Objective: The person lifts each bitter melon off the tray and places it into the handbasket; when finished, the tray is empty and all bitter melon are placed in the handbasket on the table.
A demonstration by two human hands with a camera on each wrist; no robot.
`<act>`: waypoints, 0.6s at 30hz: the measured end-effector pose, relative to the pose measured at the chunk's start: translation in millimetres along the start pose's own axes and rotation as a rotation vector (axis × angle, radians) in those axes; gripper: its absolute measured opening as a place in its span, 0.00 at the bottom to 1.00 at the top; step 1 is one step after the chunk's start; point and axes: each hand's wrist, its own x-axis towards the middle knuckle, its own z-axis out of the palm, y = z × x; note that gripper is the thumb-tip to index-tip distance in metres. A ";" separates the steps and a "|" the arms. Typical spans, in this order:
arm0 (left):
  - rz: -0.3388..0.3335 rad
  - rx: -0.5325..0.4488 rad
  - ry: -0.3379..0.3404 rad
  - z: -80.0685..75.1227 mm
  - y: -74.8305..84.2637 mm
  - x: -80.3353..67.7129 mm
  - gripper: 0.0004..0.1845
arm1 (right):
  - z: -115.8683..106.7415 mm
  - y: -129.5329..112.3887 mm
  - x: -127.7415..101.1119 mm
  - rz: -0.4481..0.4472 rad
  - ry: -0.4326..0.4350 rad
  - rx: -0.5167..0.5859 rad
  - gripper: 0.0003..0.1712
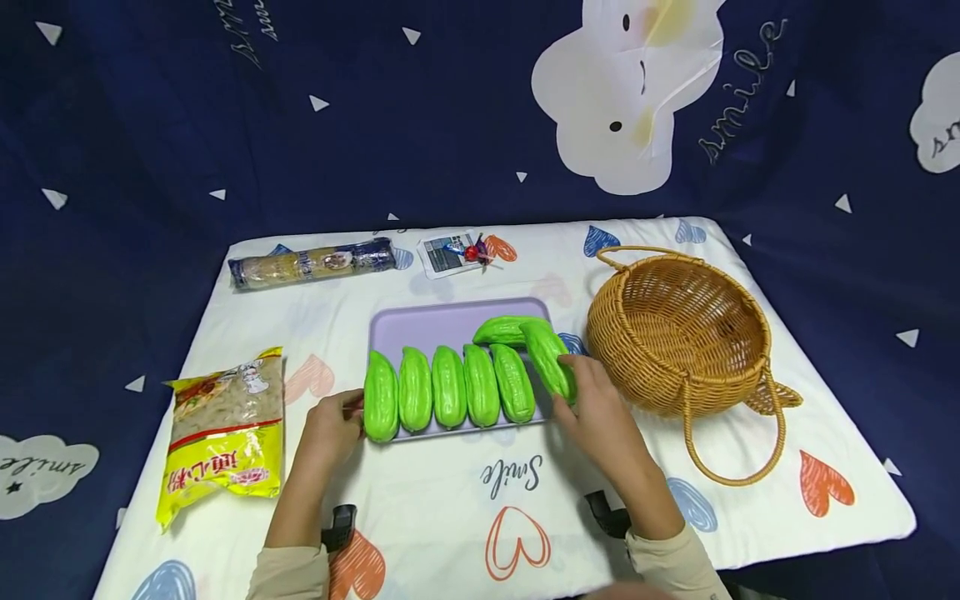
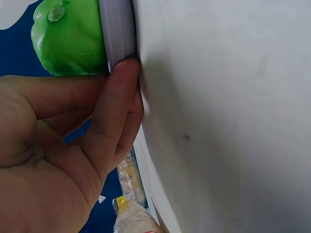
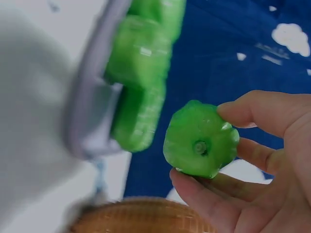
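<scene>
Head view shows us a lilac tray at the middle of the table, carrying a row of five green bitter gourds side by side along its near edge. A sixth gourd lies crosswise behind the row, toward the tray's far right corner. A seventh gourd sits at the right end of the row, tilted, and we note the right hand curled round its near end; the right wrist view confirms fingers and thumb pinching that gourd by its tip. The left hand rests at the tray's near left corner; the left wrist view shows straight fingers pressed against the tray rim, beside the leftmost gourd, gripping nothing.

We judge the arranging well advanced: five gourds lie aligned, one is in hand, one is not yet in line.

A woven basket stands near the table's right edge, just beside the tray. A yellow packet lies at the left edge, a long noodle packet near the far left corner, and a small wrapped item at the far edge. White cloth printed with hearts covers the table; dark blue fabric with clouds hangs behind.
</scene>
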 end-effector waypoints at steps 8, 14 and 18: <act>-0.006 -0.013 0.000 -0.5 0.0 -0.7 0.20 | -34.3 -5.5 10.6 -0.093 0.222 0.026 0.28; -0.013 -0.025 -0.012 -0.8 0.6 -2.4 0.21 | -53.7 3.5 17.4 -0.011 0.367 0.029 0.28; -0.006 -0.033 -0.011 -1.2 0.6 -2.6 0.20 | -63.6 10.2 18.9 0.039 0.421 0.033 0.28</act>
